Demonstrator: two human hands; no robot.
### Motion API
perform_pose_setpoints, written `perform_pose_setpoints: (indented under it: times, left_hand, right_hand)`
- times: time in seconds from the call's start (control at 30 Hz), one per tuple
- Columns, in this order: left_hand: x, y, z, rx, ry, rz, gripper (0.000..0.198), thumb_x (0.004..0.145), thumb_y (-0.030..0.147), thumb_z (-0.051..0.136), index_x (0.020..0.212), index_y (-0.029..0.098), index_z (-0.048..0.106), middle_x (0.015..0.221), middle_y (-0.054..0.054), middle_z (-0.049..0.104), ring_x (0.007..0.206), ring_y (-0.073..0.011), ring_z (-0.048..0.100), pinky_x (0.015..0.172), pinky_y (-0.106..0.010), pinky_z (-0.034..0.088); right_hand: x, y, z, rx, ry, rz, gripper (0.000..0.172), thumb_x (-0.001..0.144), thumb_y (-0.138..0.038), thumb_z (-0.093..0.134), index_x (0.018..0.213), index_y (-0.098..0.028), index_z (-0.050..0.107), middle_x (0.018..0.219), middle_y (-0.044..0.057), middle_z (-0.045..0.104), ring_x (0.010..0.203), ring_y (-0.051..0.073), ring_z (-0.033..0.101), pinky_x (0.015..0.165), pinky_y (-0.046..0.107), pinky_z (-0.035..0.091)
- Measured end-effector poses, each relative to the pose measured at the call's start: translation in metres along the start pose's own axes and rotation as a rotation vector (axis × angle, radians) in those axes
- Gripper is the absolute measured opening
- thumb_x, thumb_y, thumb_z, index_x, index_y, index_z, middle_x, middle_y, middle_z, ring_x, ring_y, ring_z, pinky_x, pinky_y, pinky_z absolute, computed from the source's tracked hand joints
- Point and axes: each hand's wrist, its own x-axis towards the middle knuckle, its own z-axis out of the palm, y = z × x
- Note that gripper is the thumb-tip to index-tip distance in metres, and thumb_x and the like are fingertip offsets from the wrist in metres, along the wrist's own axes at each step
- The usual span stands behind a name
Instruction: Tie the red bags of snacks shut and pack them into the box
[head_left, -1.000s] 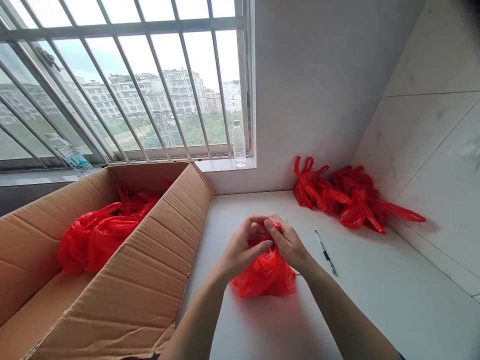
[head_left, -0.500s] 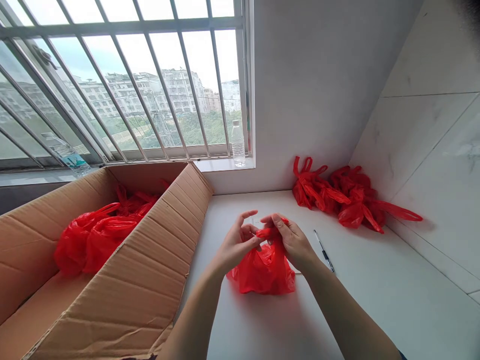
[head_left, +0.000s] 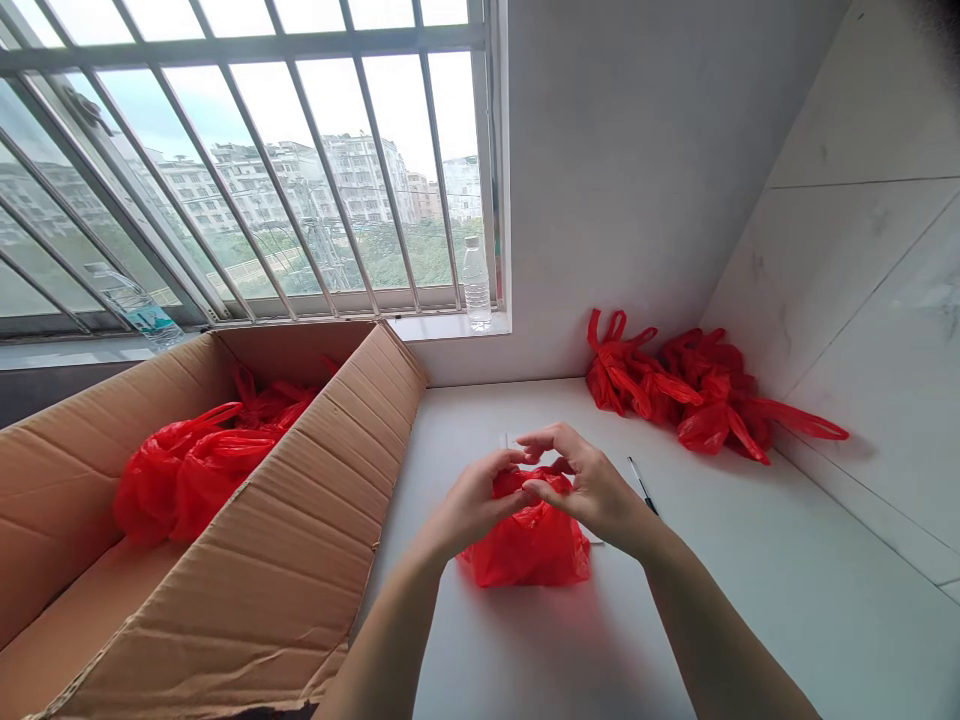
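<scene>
A red plastic bag (head_left: 525, 550) stands on the white tabletop in front of me, its top bunched between my hands. My left hand (head_left: 484, 492) is on the left side of the bag's top, fingers curled round the red plastic. From the right, my right hand (head_left: 589, 485) bends over the same gathered top, with its thumb close to the left fingertips. The curved fingers partly hide the handles, so I cannot make out whether they are knotted.
A large open cardboard box (head_left: 300, 510) on the left holds several red bags (head_left: 217, 470). More red bags (head_left: 637, 375) lie against the back wall at right. A pen (head_left: 643, 487) lies beside my right wrist. A clear bottle (head_left: 476, 285) stands on the sill.
My right hand has turned over and spread its fingers in an arch. The red strip stretched between my hands has dropped toward the bag's top. My left fingers have curled in.
</scene>
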Motion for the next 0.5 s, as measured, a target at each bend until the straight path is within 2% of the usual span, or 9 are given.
perform_pose_setpoints:
  times: [0.1, 0.2, 0.3, 0.37, 0.5]
  left_hand:
    - [0.001, 0.002, 0.002, 0.138, 0.057, 0.016, 0.02, 0.092, 0.031, 0.06, 0.107, 0.02, 0.069, 0.092, -0.005, 0.072, 0.084, -0.018, 0.064, 0.074, -0.028, 0.05]
    - [0.001, 0.005, 0.005, 0.166, 0.125, 0.052, 0.022, 0.095, 0.026, 0.053, 0.108, 0.02, 0.07, 0.089, -0.003, 0.072, 0.08, -0.0165, 0.064, 0.073, -0.027, 0.049]
    - [-0.001, 0.009, 0.01, 0.048, 0.121, 0.107, 0.026, 0.094, 0.026, 0.056, 0.117, 0.022, 0.069, 0.108, -0.007, 0.072, 0.101, -0.0211, 0.065, 0.09, -0.032, 0.05]
    - [-0.004, 0.013, 0.013, -0.074, 0.11, 0.124, 0.029, 0.093, 0.028, 0.061, 0.12, 0.022, 0.069, 0.118, -0.009, 0.068, 0.111, -0.0238, 0.063, 0.097, -0.036, 0.049]
    - [-0.007, 0.019, 0.014, -0.344, 0.148, 0.077, 0.029, 0.09, 0.037, 0.066, 0.112, 0.019, 0.073, 0.119, -0.012, 0.066, 0.109, -0.025, 0.065, 0.099, -0.038, 0.049]
  right_hand:
    - [-0.001, -0.003, 0.0, -0.059, -0.022, -0.011, 0.031, 0.09, -0.023, 0.063, 0.12, -0.029, 0.057, 0.117, 0.003, 0.058, 0.107, 0.019, 0.061, 0.092, 0.037, 0.056]
    - [-0.004, -0.004, -0.002, -0.188, 0.02, 0.02, 0.02, 0.092, -0.028, 0.062, 0.111, -0.027, 0.057, 0.113, 0.003, 0.06, 0.098, 0.019, 0.064, 0.081, 0.035, 0.057]
    - [-0.008, -0.001, -0.006, -0.301, 0.083, 0.052, 0.013, 0.094, -0.036, 0.059, 0.105, -0.027, 0.058, 0.108, 0.003, 0.062, 0.089, 0.019, 0.066, 0.061, 0.029, 0.053]
    - [-0.01, 0.0, -0.009, -0.356, 0.114, 0.034, 0.014, 0.095, -0.04, 0.058, 0.101, -0.027, 0.061, 0.104, 0.004, 0.063, 0.084, 0.019, 0.066, 0.052, 0.027, 0.048]
    - [-0.018, -0.001, -0.017, -0.413, 0.112, -0.041, 0.021, 0.096, -0.043, 0.056, 0.091, -0.027, 0.068, 0.088, 0.003, 0.064, 0.075, 0.018, 0.063, 0.059, 0.028, 0.05]
